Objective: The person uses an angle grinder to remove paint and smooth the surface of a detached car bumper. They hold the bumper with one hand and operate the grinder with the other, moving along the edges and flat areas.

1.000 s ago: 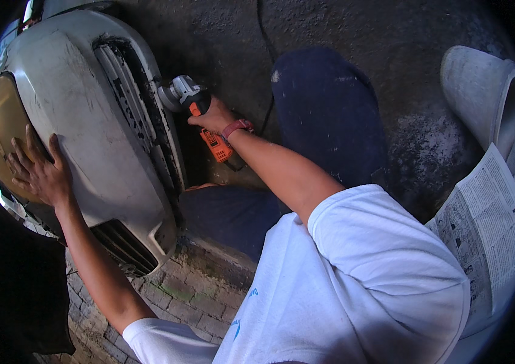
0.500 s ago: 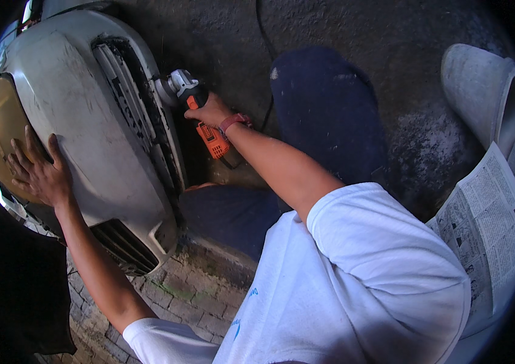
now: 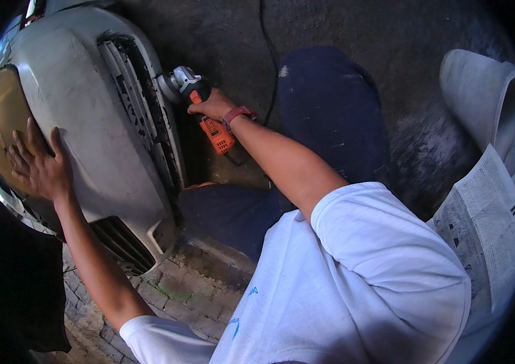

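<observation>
Right hand point(image 3: 214, 108) is clenched around the orange-and-grey angle grinder point(image 3: 200, 106), whose head sits against the right edge of the grey car bumper point(image 3: 81, 121), just beside the black grille slats point(image 3: 142, 121). Compared with the earlier frames, the grinder has travelled slightly up that edge, and the right hand and wrist have followed it; the red wristband point(image 3: 237, 113) sits at the same place on the forearm. Left hand point(image 3: 39, 167) remains flat on the bumper's left side, fingers spread and gripping nothing, at the border between the grey panel and the gold-coloured patch point(image 3: 0, 112); its position is unchanged. The grinder's black cord point(image 3: 267, 36) runs up toward the top edge of the view. The person wears a white shirt point(image 3: 354, 285) and dark blue trousers point(image 3: 330, 115), with one knee raised beside the tool. The ground beneath the bumper's lower corner is paved with brick point(image 3: 184, 291); further up it is dark, rough concrete point(image 3: 391, 36). Sheets of newspaper point(image 3: 488, 224) lie at the right edge, with a pale rounded panel point(image 3: 475, 91) above them. Lighting is dim, with the left margin in deep shadow.
</observation>
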Demonstrator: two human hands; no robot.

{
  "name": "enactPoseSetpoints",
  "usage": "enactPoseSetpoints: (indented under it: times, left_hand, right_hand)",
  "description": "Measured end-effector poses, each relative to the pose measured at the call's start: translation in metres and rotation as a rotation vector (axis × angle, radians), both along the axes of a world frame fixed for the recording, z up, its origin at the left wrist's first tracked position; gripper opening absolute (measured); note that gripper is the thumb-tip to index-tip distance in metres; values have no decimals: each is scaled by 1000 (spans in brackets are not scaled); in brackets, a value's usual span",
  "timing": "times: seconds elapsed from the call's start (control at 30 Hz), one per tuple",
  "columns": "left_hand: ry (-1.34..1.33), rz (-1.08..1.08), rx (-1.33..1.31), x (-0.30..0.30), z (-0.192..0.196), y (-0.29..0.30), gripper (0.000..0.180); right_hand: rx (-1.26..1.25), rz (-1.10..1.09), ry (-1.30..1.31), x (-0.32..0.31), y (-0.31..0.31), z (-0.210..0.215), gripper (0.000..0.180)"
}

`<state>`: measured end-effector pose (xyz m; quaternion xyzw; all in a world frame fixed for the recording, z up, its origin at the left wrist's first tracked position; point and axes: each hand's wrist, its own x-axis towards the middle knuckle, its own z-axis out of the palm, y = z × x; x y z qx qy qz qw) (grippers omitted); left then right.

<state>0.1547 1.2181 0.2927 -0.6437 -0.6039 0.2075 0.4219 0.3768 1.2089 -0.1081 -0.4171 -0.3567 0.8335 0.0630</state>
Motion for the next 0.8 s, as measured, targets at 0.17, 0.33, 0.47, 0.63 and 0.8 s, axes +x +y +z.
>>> enactPoseSetpoints:
  times: [0.17,0.33,0.47,0.63,0.8]
  left_hand:
    - [-77,-34,62,2,-4,2,71]
    - [439,426,-6,21,-7,2,76]
    - [104,402,39,39,0,-2,77]
    - [-181,294,133,43,0,-9,77]
    - [-148,236,145,33,-2,-9,79]
  right_hand:
    - [328,120,-101,40,17,17,84]
    - [851,364,-215,77,55,62,85]
    - [1276,521,-270,95,89,99,73]
    - [1503,533,-245,89,108,119,63]
    - [1509,469,-255,74,112,121,61]
